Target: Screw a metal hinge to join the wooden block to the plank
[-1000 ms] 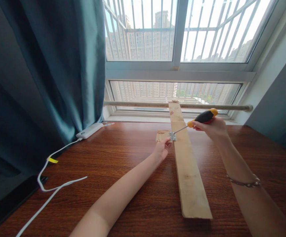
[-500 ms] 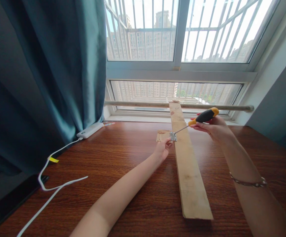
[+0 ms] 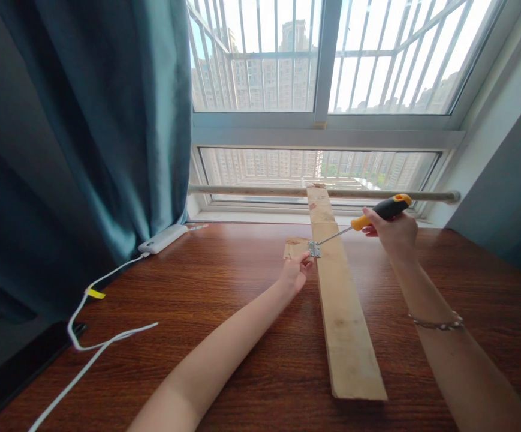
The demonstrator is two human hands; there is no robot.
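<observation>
With my right hand's [image 3: 397,235] fingers wrapped round the screwdriver [image 3: 381,211], I slant its tip to the metal hinge [image 3: 315,249], which spans the short wood piece [image 3: 293,247] and long wooden board [image 3: 345,318] on the worktop [image 3: 224,300]. My left hand's [image 3: 295,273] fingers lie against the hinge's near-left corner, probably steadying it; whether they pinch or just press, I can't tell.
</observation>
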